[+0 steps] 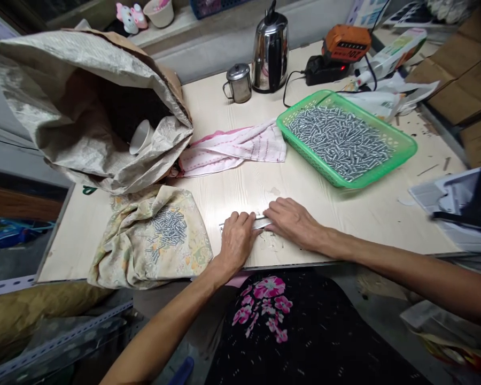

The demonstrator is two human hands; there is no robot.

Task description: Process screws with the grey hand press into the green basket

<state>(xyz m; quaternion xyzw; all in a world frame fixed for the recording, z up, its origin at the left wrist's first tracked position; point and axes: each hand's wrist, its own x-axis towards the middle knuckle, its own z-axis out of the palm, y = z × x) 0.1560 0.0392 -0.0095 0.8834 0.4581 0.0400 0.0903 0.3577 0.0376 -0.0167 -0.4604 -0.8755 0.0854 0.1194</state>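
Observation:
Near the front edge of the table, my left hand (237, 239) and my right hand (293, 222) are close together on a narrow silvery-white strip (260, 223). Fingers of both hands are curled over it, hiding its ends and much of its length. To the left of my left hand, a small heap of short metal pins (169, 226) lies on a crumpled floral cloth (196, 235). Beyond my right hand stands a green plastic basket (388, 174) holding a great many similar pins (339, 139).
A big open woven sack (20, 80) with a white cup (141, 137) in it stands at the left. A pink-white towel (240, 147), metal mug (239, 84), steel kettle (270, 51) and orange battery on a charger (347, 43) are farther back. Cardboard boxes (460, 69) are at right.

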